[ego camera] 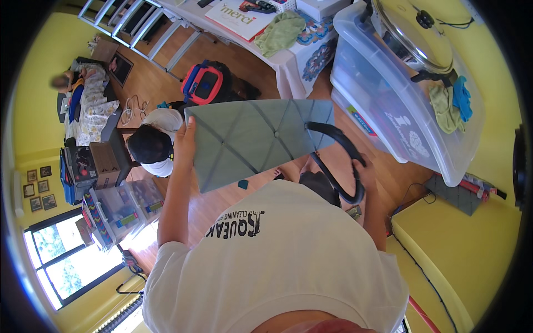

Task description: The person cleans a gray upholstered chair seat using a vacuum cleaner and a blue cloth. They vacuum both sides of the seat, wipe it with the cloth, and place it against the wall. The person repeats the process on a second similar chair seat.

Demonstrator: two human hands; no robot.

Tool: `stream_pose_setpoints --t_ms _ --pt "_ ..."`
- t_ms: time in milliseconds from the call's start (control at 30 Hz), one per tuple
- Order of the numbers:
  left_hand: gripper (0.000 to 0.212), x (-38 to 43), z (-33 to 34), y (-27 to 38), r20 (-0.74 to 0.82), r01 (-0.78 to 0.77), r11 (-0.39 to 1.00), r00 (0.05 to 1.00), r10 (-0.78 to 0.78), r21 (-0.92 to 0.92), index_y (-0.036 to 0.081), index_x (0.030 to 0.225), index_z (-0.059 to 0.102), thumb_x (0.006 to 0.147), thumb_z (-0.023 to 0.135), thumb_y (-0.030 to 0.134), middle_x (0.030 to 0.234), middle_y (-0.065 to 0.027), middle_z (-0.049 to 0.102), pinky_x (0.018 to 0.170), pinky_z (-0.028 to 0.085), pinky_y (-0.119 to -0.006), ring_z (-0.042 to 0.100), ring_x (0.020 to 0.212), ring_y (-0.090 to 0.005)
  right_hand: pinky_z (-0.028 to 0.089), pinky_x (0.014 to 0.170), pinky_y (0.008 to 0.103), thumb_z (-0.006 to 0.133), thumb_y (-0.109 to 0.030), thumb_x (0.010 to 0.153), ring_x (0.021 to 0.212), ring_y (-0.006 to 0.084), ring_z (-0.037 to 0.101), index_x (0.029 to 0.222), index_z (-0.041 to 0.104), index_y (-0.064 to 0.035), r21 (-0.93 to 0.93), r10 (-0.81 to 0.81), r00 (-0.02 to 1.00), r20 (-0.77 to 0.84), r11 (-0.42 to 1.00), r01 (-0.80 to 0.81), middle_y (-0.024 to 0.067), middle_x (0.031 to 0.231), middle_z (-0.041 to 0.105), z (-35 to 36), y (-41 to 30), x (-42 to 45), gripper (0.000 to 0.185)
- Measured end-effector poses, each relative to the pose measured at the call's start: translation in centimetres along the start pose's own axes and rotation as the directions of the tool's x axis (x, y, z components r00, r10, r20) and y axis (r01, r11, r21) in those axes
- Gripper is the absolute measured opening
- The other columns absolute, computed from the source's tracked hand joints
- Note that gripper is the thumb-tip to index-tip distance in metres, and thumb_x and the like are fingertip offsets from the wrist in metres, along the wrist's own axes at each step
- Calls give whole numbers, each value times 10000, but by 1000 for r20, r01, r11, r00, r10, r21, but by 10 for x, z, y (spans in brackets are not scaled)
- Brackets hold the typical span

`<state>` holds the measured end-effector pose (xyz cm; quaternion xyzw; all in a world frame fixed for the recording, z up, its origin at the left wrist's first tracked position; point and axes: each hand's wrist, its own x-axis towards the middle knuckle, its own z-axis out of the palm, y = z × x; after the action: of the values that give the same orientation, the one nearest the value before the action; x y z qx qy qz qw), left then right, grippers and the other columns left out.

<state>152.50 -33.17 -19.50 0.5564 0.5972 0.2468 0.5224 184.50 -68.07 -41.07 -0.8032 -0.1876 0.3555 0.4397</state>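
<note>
A grey-green panel (250,141) with a diamond pattern of dark bands is held up in front of my chest. My left hand (185,139) grips its left edge, thumb on the front face. On the right, my right hand (365,170) is closed around a black vacuum hose (347,145), which curves in a loop and has its end against the panel's right part. Beyond the panel, a red and black vacuum cleaner (204,83) stands on the wooden floor.
A co-worker (152,145) is low down at the left. A silver ladder (141,37) and a cloth-covered table (279,58) stand ahead. At right, a large plastic bin (383,100) bears a lidded pot (412,37) and cloths (445,104). Another person (77,79) sits far left.
</note>
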Motion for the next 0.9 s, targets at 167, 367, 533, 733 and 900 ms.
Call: stream_pose_setpoints --t_ms 167,367,533,733,900 --pt "487 28 -9 -24 -6 77 997 997 -77 -33 -23 1090 552 894 494 419 890 -53 603 682 450 -245 560 774 -113 452 631 243 649 -208 729 716 105 539 1082 541 -16 425 -69 980 189 905 -18 42 789 566 -6 -55 -38 416" --pt "496 38 23 -23 88 21 999 996 -19 -25 -15 1095 542 884 503 432 881 -61 598 650 460 -261 563 755 -124 437 721 289 717 -232 684 773 164 555 1028 584 -18 159 -380 808 451 925 346 87 832 616 49 -117 -53 427" --pt "485 25 -10 6 -41 73 997 997 -72 6 -4 1095 542 886 493 431 875 -67 608 644 474 -271 578 752 -135 461 667 276 691 -165 706 726 145 555 987 596 -4 55 2 986 168 998 -11 77 821 600 -6 13 -32 337" --pt "492 27 -20 3 -17 19 998 1000 -20 -62 -28 1061 549 890 483 429 930 -80 607 683 474 -255 585 789 -134 447 745 270 684 -172 702 802 147 549 1007 583 12 246 -269 925 269 948 204 78 877 600 27 -104 -54 370" --pt "502 29 -43 18 -31 -4 998 1000 6 56 -28 1054 564 889 484 439 930 -58 603 735 459 -263 568 826 -123 446 730 267 672 -208 729 782 151 547 1037 580 -6 214 -152 954 259 972 97 82 850 594 30 -62 -18 380"
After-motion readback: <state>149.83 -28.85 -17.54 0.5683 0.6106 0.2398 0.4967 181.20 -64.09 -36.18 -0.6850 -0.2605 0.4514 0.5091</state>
